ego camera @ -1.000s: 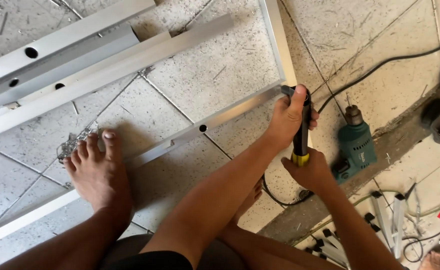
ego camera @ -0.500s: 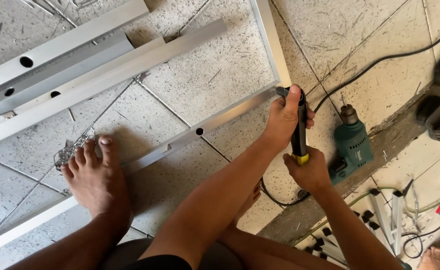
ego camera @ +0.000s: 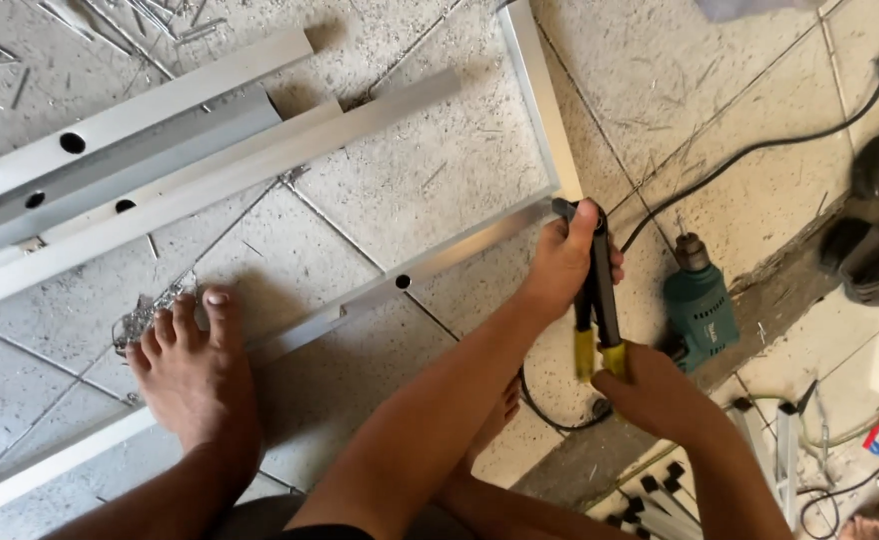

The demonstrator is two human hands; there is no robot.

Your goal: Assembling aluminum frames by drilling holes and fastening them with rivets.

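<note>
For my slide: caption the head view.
Both hands, left and right, squeeze a riveter at an aluminium frame corner.

The frame rail [ego camera: 430,262] under the left hand [ego camera: 560,265] is smooth, pale, satin-finished metal, like the loose holed channels [ego camera: 140,190] beyond it. The hand riveter [ego camera: 596,300] is matt black metal with glossy yellow plastic grips held by the right hand [ego camera: 655,395]. Beside it, the drill [ego camera: 698,305] has a smooth teal plastic body, and the floor tiles [ego camera: 440,170] look rough, speckled and matt.
</note>
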